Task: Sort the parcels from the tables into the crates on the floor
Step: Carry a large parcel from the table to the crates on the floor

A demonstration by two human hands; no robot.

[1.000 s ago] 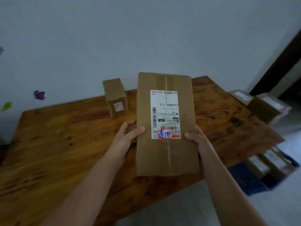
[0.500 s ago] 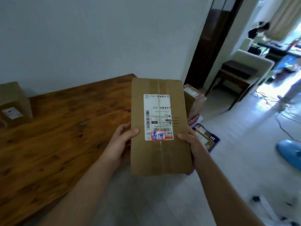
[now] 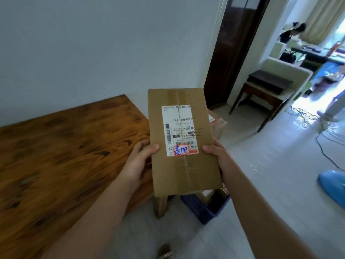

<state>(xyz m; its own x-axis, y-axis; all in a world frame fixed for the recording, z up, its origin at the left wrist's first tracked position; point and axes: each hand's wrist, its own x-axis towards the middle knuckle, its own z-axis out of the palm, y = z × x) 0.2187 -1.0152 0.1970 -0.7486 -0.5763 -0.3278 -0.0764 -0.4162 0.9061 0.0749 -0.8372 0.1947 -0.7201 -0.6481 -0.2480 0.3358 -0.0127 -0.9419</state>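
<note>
My left grip [image 3: 137, 163] and right grip [image 3: 217, 156] pinch the flat brown cardboard parcel [image 3: 183, 171] edgewise, mid-frame; it could slip.

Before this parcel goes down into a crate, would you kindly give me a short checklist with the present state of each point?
1. Both hands hold the parcel: left hand and right hand grip its long edges. Ok.
2. Label faces the camera, handwritten mark visible. Ok.
3. Parcel lifted off the wooden table. Ok.
4. Blue crate in view on the floor, below the parcel. Ok.
5. Free room in that crate: the parcel hides most of it. Cannot tell.
6. Floor underfoot clear: a small brownish object lies near the picture's bottom edge. Not ok.
</note>
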